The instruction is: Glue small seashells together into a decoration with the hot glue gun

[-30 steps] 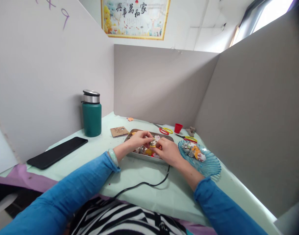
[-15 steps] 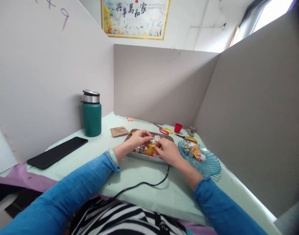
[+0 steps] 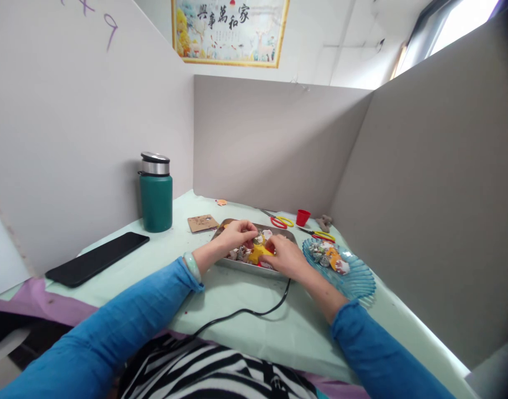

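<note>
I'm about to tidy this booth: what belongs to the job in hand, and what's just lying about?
In use, apparently: yellow piece at the right hand; metal tray; blue plate with pieces.

Lying about, apparently: green bottle; black flat object; red cup; brown card; nearer scissors; farther scissors.

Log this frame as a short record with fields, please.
Left hand: over the metal tray, hold unclear
Right hand: holding a yellow piece
Tray contents: small mixed pieces, partly hidden by hands
Right of tray: blue scalloped plate bearing multicolored pieces
Beyond tray: two pairs of scissors, red cup
Left side: green bottle upright, flat black object
</note>
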### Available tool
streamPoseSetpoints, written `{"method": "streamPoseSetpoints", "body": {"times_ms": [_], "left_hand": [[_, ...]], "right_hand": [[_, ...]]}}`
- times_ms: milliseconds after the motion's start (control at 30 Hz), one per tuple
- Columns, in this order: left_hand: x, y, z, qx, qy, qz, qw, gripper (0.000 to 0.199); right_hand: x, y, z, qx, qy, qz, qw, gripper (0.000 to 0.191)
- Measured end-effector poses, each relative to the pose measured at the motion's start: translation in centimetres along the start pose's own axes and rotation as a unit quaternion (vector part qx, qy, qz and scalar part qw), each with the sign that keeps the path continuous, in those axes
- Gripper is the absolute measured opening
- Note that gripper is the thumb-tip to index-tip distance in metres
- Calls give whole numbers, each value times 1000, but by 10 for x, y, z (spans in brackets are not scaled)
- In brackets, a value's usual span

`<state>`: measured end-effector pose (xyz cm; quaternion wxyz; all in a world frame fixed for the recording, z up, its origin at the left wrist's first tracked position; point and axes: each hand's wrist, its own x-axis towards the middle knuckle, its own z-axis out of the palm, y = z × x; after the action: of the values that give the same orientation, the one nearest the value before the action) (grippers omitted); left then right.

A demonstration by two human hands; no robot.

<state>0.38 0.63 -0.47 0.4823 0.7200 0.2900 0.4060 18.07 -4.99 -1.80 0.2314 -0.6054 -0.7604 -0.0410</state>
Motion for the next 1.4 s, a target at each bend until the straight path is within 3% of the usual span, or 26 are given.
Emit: {"method": "streamPoseSetpoints", "body": {"times_ms": [233, 467, 700, 767, 833, 900, 967, 1067, 1133, 1200, 1333, 1400], "left_hand": [[4, -4, -3, -42, 42, -13, 998, 22], [7, -7, -7, -78, 118, -26, 990, 22], [5, -2, -6, -102, 126, -45, 986, 18], [5, -2, -5, -106, 127, -47, 985, 19], [4, 0, -5, -111, 128, -48, 984, 20], [3, 1, -4, -114, 129, -50, 984, 22], [3, 2, -4, -113, 128, -51, 984, 22], [3, 3, -4, -109, 128, -49, 985, 20], [3, 2, -4, -108, 127, -48, 985, 19], [4, 0, -5, -108, 125, -45, 985, 19], [6, -4, -7, -109, 120, -39, 986, 22], [6, -4, -7, -104, 122, -44, 986, 21]], "right_hand": [[1, 4, 0, 55, 16, -27, 998, 22], [5, 11, 5, 112, 58, -3, 992, 37], [10, 11, -3, 208, 146, 60, 965, 51], [10, 9, -6, 286, 149, 86, 943, 58], [10, 6, -10, 397, 154, 94, 900, 64], [9, 1, -17, 517, 184, 76, 832, 64], [8, -3, -25, 621, 199, 53, 756, 48], [7, -5, -32, 730, 151, 147, 650, 28], [7, -5, -33, 743, 63, 215, 631, 24], [7, -6, -33, 740, 7, 224, 635, 22], [3, -12, -37, 744, 56, 154, 648, 18], [2, -14, -37, 743, -9, 179, 645, 18]]}}
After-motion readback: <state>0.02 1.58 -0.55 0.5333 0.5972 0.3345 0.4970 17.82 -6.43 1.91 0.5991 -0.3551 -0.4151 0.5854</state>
